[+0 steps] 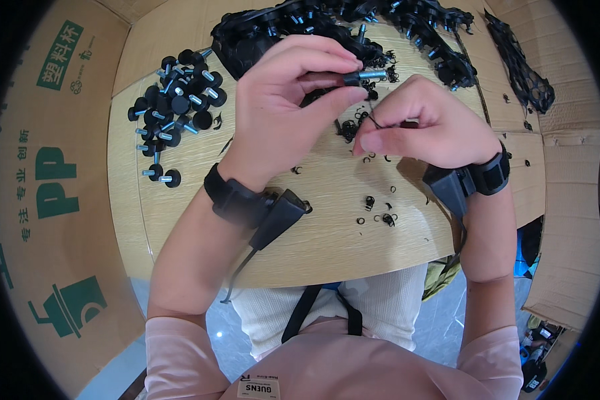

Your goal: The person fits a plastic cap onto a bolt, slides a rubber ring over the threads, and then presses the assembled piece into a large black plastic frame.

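Observation:
Between the thumb and fingers of my left hand (283,100), a threaded bolt with a black head (372,75) is held sideways, its silvery shank pointing right. My right hand (437,127) is closed just right of and below it, thumb pressed to the curled fingers. A thin dark strand (372,119) runs from near the bolt to these fingers; whether it is a trimmed strip or part of a tool, I cannot tell. Curly black shavings (349,130) lie on the table between my hands.
A pile of black-headed bolts (180,105) covers the table's left side. Black sheets with bolts set in them (260,40) lie along the far edge. More shavings (388,219) dot the wooden table (300,247). Cardboard walls (67,220) flank it; a crumpled black scrap (523,67) lies far right.

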The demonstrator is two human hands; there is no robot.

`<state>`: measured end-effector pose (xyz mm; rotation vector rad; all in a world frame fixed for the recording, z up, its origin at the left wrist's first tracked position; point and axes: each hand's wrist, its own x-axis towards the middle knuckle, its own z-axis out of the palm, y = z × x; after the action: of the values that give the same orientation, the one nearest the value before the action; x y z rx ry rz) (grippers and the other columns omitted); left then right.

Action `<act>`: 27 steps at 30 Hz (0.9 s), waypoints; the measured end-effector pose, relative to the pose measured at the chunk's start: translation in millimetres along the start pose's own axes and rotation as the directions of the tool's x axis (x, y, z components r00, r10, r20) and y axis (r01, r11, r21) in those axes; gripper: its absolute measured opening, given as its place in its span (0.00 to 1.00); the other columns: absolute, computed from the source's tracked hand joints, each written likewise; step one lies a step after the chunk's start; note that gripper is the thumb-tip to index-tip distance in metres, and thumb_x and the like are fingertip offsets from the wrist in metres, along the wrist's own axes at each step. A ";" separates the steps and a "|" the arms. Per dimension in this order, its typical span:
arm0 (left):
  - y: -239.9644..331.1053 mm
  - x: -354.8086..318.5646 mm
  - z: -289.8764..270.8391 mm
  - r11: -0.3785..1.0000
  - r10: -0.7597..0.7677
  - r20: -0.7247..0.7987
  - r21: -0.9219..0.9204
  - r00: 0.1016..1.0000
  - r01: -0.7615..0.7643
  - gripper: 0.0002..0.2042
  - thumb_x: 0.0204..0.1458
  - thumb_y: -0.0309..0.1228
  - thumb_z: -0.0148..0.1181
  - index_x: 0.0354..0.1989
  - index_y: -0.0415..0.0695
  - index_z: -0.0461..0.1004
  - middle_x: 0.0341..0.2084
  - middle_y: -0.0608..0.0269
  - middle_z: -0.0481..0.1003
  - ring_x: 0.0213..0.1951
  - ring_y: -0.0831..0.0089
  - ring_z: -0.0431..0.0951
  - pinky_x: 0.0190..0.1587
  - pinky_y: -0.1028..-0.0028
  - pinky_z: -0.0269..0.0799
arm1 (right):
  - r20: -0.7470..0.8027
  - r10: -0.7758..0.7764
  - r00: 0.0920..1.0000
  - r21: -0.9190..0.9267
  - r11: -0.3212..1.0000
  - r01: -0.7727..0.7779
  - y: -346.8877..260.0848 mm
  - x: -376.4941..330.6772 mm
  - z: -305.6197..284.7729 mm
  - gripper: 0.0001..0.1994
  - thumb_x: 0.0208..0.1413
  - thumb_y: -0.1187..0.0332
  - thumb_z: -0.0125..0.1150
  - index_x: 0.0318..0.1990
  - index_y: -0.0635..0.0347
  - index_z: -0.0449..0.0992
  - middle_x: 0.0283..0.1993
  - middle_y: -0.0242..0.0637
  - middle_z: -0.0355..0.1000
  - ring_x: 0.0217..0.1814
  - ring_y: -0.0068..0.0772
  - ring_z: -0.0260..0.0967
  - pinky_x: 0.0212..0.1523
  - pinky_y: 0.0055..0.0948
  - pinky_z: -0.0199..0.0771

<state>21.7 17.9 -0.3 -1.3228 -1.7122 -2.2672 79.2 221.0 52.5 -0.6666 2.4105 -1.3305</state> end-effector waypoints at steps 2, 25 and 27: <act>0.7 0.2 -0.1 0.998 -0.010 0.026 0.058 1.000 0.008 0.17 0.45 0.08 0.62 0.45 0.33 0.75 0.48 0.52 0.71 0.49 0.65 0.77 0.52 0.70 0.78 | -0.014 -0.102 0.995 0.278 0.955 0.102 4.1 -4.8 -4.8 0.09 0.57 0.69 0.62 0.29 0.65 0.80 0.21 0.25 0.68 0.24 0.12 0.57 0.25 0.21 0.58; 1.9 1.6 1.4 0.933 -0.314 -0.114 -0.223 0.942 0.284 0.12 0.49 0.16 0.65 0.43 0.33 0.75 0.42 0.57 0.75 0.43 0.72 0.79 0.46 0.75 0.79 | -0.404 -0.254 0.879 -0.324 0.938 0.123 8.5 11.4 11.0 0.14 0.53 0.74 0.60 0.18 0.65 0.66 0.13 0.26 0.54 0.18 0.14 0.48 0.17 0.24 0.49; -1.4 1.6 1.2 0.972 -0.222 -0.125 -0.105 0.967 0.210 0.12 0.49 0.14 0.64 0.43 0.33 0.75 0.44 0.56 0.73 0.44 0.72 0.77 0.48 0.74 0.78 | -0.355 -0.210 0.911 -0.190 0.970 0.149 12.8 8.7 7.7 0.13 0.51 0.75 0.59 0.18 0.65 0.66 0.14 0.28 0.57 0.18 0.15 0.49 0.18 0.24 0.50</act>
<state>20.7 20.2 -0.5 -1.0088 -1.8067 -2.5132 72.3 216.8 37.2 -0.7508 2.8441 -1.4600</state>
